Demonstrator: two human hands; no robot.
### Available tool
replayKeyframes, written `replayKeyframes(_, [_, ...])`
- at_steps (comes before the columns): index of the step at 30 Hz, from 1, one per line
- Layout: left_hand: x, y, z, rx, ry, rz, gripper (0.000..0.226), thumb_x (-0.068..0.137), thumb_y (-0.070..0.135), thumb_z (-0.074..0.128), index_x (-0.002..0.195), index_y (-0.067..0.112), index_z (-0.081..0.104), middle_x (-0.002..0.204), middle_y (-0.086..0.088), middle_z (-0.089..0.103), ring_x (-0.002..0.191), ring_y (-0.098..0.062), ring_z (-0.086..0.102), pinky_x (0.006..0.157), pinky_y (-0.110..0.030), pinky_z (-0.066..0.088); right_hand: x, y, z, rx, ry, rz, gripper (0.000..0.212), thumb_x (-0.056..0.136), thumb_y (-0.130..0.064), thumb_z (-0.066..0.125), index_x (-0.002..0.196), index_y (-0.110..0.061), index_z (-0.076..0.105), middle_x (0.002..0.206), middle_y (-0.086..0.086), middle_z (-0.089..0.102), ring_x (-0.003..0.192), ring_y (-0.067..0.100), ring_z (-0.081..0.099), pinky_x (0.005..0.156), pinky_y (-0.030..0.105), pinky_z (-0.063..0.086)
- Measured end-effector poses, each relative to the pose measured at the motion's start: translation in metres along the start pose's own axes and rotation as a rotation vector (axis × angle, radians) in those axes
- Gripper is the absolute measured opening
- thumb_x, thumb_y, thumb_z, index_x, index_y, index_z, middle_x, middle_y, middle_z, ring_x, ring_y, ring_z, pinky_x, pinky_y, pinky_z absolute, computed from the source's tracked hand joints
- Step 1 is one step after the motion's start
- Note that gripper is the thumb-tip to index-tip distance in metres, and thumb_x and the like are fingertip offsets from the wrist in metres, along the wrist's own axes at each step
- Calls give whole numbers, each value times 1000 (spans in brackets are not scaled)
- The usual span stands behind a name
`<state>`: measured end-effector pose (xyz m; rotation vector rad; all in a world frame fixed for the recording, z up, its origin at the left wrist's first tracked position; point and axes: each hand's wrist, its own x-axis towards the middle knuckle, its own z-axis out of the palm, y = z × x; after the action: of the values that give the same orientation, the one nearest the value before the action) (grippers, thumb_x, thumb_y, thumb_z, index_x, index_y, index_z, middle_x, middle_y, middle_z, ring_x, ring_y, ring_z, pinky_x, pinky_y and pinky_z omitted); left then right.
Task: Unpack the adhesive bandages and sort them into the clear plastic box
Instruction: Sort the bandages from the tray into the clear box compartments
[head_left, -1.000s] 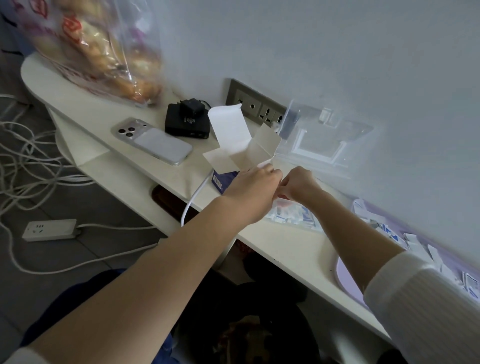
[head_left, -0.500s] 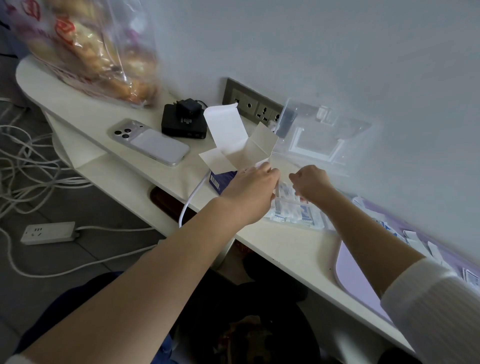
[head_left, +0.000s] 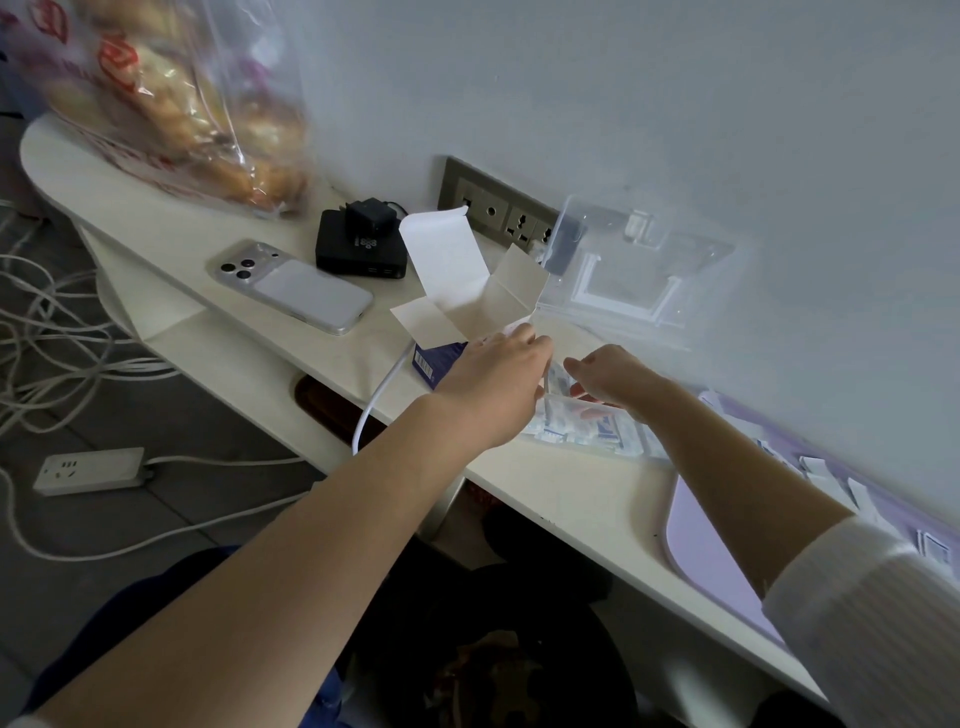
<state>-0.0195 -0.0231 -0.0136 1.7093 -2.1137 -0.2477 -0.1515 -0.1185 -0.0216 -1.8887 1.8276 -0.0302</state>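
A clear plastic bag of adhesive bandages (head_left: 592, 428) lies on the white shelf (head_left: 571, 493), under both hands. My left hand (head_left: 493, 384) pinches the bag's left edge, just in front of the opened blue-and-white cardboard box (head_left: 457, 296). A short gap to the right, my right hand (head_left: 610, 374) has its fingers curled on the bag's other edge. The clear plastic box (head_left: 634, 270) stands behind them with its lid raised against the wall. More loose bandages (head_left: 821, 467) lie on a lilac tray (head_left: 701, 551) at the right.
A phone (head_left: 296, 286), a black charger block (head_left: 361, 244) and a bag of bread (head_left: 171, 104) sit on the shelf's left part. Wall sockets (head_left: 498, 213) are behind the cardboard box. A white cable (head_left: 379, 395) hangs over the edge; a power strip (head_left: 88, 470) lies on the floor.
My hands, touching a second ago, have drawn apart over the bag. My right hand moved right, and more of the bag and its bandages shows between them.
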Motion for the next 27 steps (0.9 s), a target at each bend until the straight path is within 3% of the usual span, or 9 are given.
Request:
replayKeyframes(4, [0,0,0,-10,-6,-3,15,96,18,47,110,11,47,117,-4,46,106,-21,47,76,-25,23,-2,4,1,90,2,-44,32,94,-21,42,85,-1,66,100,13,71,95,29,66,91,38,51])
replayKeyframes(11, [2,3,-1,31,-25,-13,15,96,18,46,110,11,46,116,-4,47,103,-21,48,77,-27,29,-10,8,-6,110,76,-118,29,95,-20,43,98,1,63,99,15,70,93,30,66,91,39,50])
replayKeyframes(16, [1,16,1,150,-32,-40,25,96,22,45,119,14,45,122,-5,45,115,-25,43,93,-37,35,-39,28,-10,-10,411,-314,26,97,-26,42,118,-13,50,106,9,65,96,30,60,82,38,47])
replayKeyframes(19, [4,38,5,82,121,41,24,94,18,46,118,15,46,119,-4,45,111,-25,43,94,-36,33,-71,51,-15,-25,603,-454,23,96,-22,43,115,-12,50,104,8,61,88,31,59,69,36,44])
replayKeyframes(22, [5,64,15,22,227,143,17,89,12,50,107,12,49,106,-5,48,97,-24,46,80,-30,28,-92,85,-17,-48,665,-452,21,96,-21,45,113,-11,51,100,5,62,83,31,60,60,30,34])
replayKeyframes(25, [2,90,34,3,176,269,17,79,5,61,94,9,55,92,-8,53,81,-28,53,71,-31,31,-104,133,-19,-121,698,-380,18,96,-20,46,108,-9,53,97,9,64,78,36,61,58,30,33])
replayKeyframes(27, [0,108,48,-19,79,374,19,81,8,59,99,9,55,98,-8,54,88,-28,55,76,-33,36,-105,167,-20,-144,653,-279,18,96,-22,45,107,-10,53,101,10,61,84,36,60,61,34,39])
